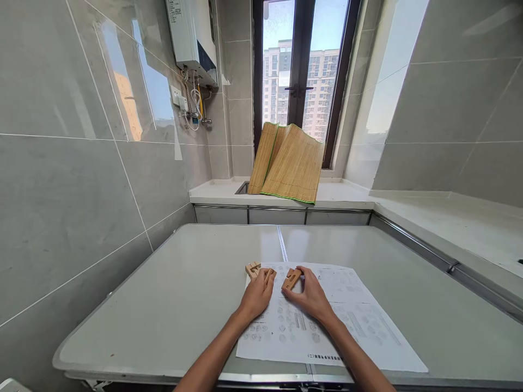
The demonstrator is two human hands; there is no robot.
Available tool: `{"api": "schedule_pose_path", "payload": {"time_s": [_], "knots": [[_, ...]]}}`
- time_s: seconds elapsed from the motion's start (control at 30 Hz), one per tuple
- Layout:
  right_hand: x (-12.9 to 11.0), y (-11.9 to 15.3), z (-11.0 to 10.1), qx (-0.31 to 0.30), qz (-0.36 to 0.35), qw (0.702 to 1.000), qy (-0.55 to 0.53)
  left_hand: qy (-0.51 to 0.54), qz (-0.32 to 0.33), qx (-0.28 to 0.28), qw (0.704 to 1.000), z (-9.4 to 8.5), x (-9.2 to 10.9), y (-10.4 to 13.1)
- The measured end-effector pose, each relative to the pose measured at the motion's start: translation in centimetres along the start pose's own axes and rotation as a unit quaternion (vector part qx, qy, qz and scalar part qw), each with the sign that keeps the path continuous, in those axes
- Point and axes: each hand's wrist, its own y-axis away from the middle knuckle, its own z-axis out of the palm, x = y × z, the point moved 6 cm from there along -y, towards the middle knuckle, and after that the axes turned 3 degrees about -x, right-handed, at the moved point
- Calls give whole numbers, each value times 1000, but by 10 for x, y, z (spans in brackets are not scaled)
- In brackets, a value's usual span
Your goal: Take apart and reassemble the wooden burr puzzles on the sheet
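Note:
My left hand (pixel 258 295) is closed around a small notched wooden puzzle piece (pixel 270 272), which shows beyond the fingers. Just past its knuckles, more notched wooden pieces (pixel 252 269) sit at the sheet's upper left edge; whether the hand touches them I cannot tell. To the right, a wooden block with cut-outs (pixel 291 278) is gripped between the thumb and fingers of my right hand (pixel 309 295). The two held pieces are apart. Beneath both hands lies a large white printed sheet (pixel 327 340) covered with small diagrams.
A pale folding table (pixel 163 305) with a centre seam carries the sheet. Behind it, a bamboo mat (pixel 294 163) leans on the white counter (pixel 343 190) before a window. Grey tiled walls close in the left side, where a water heater (pixel 192 41) hangs.

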Motion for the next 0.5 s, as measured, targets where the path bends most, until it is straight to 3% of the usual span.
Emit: {"api": "schedule_pose_path", "payload": {"time_s": [0.2, 0.3, 0.4, 0.5], "knots": [[-4, 0, 2, -38, 0, 999, -27, -143, 30, -2, 989, -4, 3, 2], [-11, 2, 5, -73, -23, 996, -52, -157, 37, 34, 986, -9, 6, 2], [-17, 3, 10, -99, -51, 991, -77, -170, 7, 59, 984, -11, 3, 1], [-10, 0, 9, -61, -33, 994, -85, -173, -45, 54, 982, -9, -6, 0]]}}
